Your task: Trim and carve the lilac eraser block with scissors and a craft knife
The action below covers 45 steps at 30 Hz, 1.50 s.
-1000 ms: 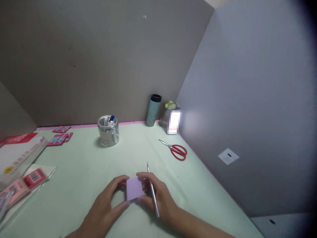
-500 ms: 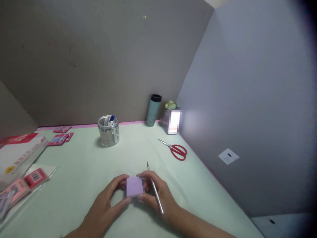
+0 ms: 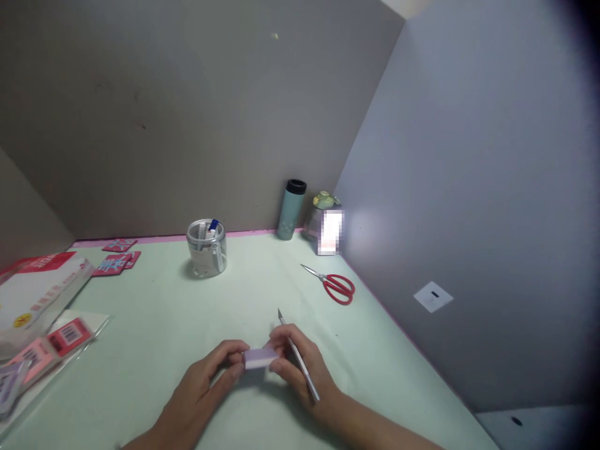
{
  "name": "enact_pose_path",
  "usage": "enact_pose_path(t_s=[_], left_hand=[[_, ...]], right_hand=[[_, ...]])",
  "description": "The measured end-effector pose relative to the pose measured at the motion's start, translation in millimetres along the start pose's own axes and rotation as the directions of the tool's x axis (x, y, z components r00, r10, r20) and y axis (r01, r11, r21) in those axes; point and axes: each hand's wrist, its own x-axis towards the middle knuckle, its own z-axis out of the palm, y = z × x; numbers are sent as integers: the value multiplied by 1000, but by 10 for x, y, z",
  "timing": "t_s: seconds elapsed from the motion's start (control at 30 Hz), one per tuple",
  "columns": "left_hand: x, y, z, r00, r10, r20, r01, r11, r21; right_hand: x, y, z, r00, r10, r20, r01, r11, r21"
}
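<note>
1. Both hands pinch a small purple block (image 3: 260, 357) low in the middle of the frame, just above the green table (image 3: 154, 325). Left hand (image 3: 206, 381) squeezes its left end; right hand (image 3: 300, 369) squeezes its right end.
2. That right hand also holds a thin silver knife (image 3: 298, 356), its tip pointing up and away.
3. It looks light and a bit soft, so holding the two ends seems best.
4. Its underside is hidden, and the fingertips behind it cannot be seen.

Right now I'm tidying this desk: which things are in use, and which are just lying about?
In use:
lilac block, held by left hand and right hand
craft knife, in the right hand

Lying about:
red scissors
clear pen pot
teal flask
red packets
</note>
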Motion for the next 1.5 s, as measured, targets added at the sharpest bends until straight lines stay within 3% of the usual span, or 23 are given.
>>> enact_pose_path(t_s=[0.3,1.0,1.33,1.5], left_hand=[[12,-11,-33,998,-15,63,19,998,-66],[2,21,-10,999,4,45,-2,999,-50],[74,-230,-70,999,37,-26,-37,999,-25],[95,-177,-66,1000,8,-12,-8,999,-54]], right_hand=[[9,10,8,1000,21,0,-21,999,49],[7,36,16,998,62,-6,-61,991,117],[46,-31,7,982,179,-52,-175,982,78],[45,18,15,987,155,-44,-152,987,52]])
